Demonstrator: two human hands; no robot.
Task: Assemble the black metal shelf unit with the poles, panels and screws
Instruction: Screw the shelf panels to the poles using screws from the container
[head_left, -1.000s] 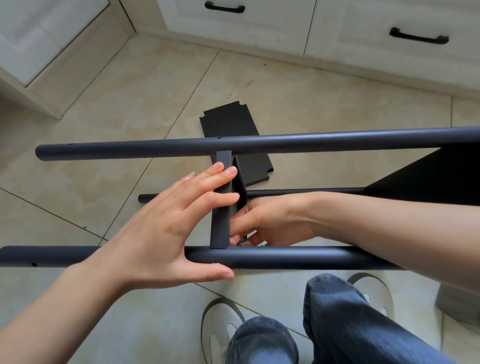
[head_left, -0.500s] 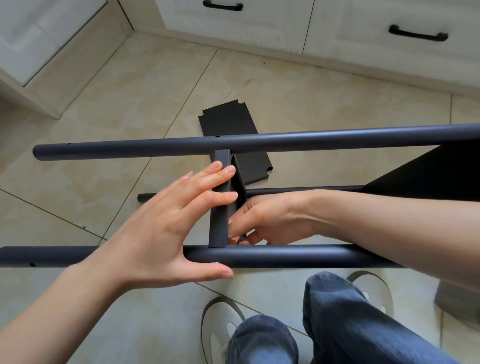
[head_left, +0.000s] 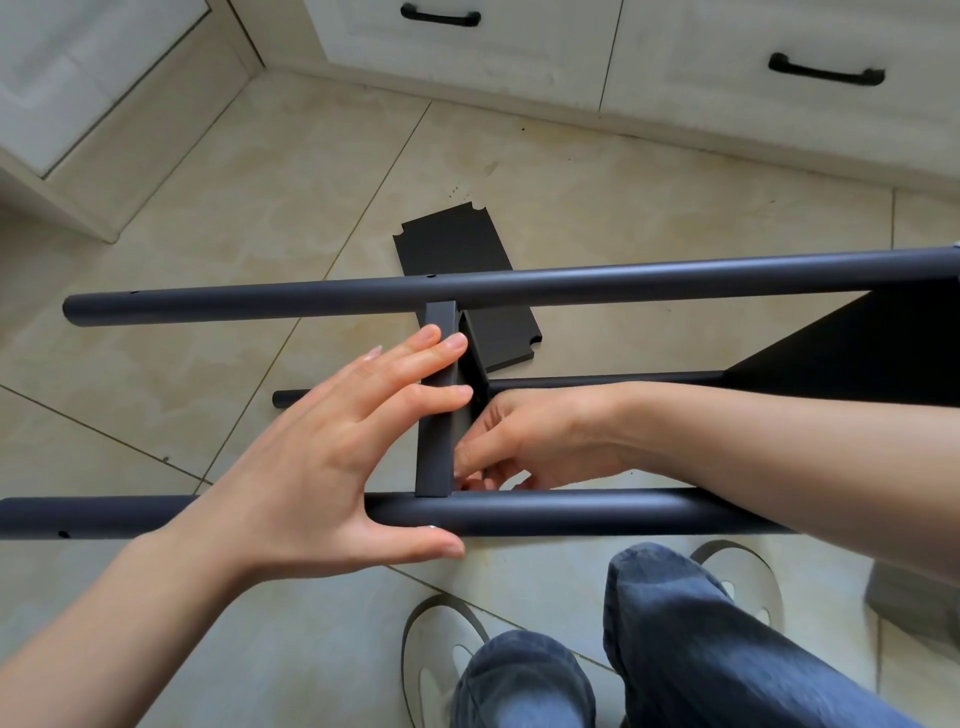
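The black shelf frame lies on its side: a far pole (head_left: 571, 285), a near pole (head_left: 597, 512) and a lower pole (head_left: 597, 383) run left to right. A shelf panel (head_left: 436, 441) stands edge-on between the far and near poles. My left hand (head_left: 322, 457) presses straight fingers against the panel's left face, thumb under the near pole. Behind the panel, my right hand (head_left: 524, 441) has its fingers curled low at the joint with the near pole; what they pinch is hidden. Another panel (head_left: 857, 353) is fixed at the right.
A loose black panel (head_left: 457, 249) lies flat on the tiled floor beyond the frame. White cabinets with black handles (head_left: 826, 75) line the back and left. My legs in jeans (head_left: 701, 649) and slippers are below the near pole.
Almost nothing has moved. My right hand's fingers have shifted slightly at the joint by the near pole; my left hand keeps its place on the panel.
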